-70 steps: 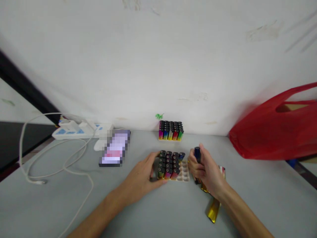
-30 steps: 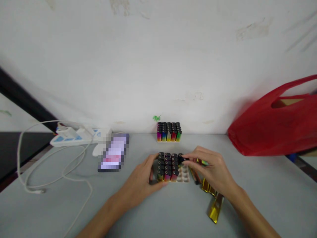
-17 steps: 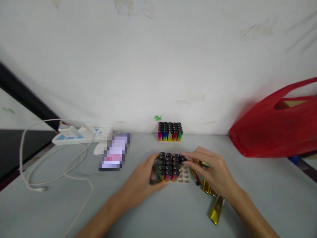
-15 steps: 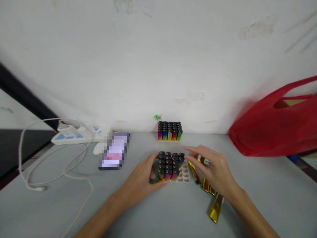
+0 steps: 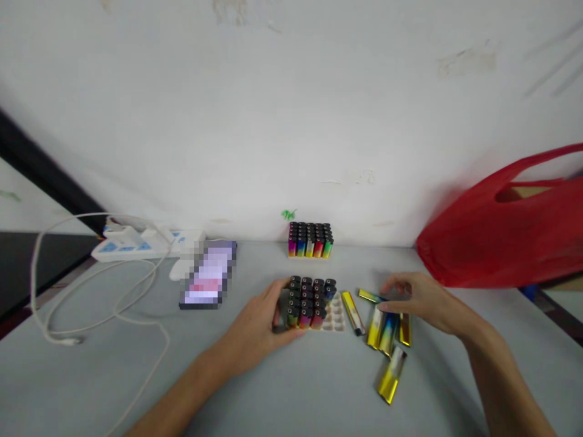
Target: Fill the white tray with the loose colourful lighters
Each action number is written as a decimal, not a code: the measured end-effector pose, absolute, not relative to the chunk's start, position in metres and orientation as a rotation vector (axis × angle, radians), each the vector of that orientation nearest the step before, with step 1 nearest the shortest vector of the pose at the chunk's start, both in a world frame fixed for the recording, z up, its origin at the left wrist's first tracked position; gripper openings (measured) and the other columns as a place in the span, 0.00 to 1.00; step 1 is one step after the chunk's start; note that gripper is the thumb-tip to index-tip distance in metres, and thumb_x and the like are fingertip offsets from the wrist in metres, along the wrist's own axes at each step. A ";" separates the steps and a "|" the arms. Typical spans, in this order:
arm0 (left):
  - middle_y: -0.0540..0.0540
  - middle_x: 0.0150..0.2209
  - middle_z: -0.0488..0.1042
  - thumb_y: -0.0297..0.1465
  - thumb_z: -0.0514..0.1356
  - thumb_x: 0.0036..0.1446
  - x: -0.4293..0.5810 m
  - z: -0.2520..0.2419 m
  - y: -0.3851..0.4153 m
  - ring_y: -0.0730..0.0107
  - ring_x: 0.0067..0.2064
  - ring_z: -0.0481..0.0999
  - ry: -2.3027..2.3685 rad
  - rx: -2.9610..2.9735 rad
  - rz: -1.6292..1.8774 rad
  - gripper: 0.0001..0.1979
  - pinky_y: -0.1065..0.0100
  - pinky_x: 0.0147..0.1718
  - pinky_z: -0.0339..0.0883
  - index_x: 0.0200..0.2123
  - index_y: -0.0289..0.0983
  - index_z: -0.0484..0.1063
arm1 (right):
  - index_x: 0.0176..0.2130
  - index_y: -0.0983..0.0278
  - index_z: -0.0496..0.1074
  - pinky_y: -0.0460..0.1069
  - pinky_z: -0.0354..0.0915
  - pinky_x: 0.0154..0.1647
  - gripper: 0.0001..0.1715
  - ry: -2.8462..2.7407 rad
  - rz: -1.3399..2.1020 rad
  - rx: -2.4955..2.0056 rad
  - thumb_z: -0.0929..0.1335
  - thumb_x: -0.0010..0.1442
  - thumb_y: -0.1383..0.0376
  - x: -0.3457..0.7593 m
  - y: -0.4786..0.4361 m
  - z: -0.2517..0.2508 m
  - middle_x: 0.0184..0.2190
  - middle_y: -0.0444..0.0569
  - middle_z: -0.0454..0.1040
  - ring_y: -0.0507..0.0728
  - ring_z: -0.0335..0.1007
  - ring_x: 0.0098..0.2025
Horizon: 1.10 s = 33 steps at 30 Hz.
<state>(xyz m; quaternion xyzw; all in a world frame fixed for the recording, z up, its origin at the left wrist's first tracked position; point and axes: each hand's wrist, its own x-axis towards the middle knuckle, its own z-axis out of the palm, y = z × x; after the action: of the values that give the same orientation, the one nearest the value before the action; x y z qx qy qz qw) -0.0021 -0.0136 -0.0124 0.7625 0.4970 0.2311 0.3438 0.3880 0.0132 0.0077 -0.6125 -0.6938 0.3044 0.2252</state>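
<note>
My left hand (image 5: 255, 325) clasps a white lighter tray (image 5: 337, 321) from its left side, thumb along the near edge and fingers at the back. Upright lighters (image 5: 307, 300) with black tops fill most of the tray's holes; bare sockets show at the right. My right hand (image 5: 423, 300) hovers over loose lighters (image 5: 387, 334) lying on the table, thumb and index finger apart around the end of a yellow-and-blue lighter (image 5: 368, 295). One yellow lighter (image 5: 353, 312) lies between the tray and that group. Another yellow lighter (image 5: 390, 376) lies nearer me.
A full tray of lighters (image 5: 310, 241) stands by the wall. To the left are a phone (image 5: 210, 273), a power strip (image 5: 150, 243) and a looped white cable (image 5: 118, 312). A red bag (image 5: 505, 243) rests at the right.
My right hand has moved right and away from the tray, to the loose lighters. A lighter stands at the back of the tray's fourth column. My left hand stays on the tray.
</note>
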 end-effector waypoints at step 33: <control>0.44 0.50 0.81 0.40 0.75 0.62 0.001 -0.009 -0.015 0.57 0.40 0.79 1.274 1.978 0.614 0.37 0.61 0.39 0.71 0.69 0.43 0.65 | 0.50 0.57 0.76 0.43 0.55 0.26 0.19 -0.803 1.516 -0.881 0.80 0.66 0.53 0.266 -0.007 0.011 0.27 0.37 0.62 0.49 0.52 0.25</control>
<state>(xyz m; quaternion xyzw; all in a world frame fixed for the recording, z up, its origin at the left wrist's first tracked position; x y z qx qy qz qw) 0.0006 -0.0152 -0.0089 0.7627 0.4913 0.2366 0.3477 0.2660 -0.0068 0.0109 -0.3755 -0.3420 0.6459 0.5699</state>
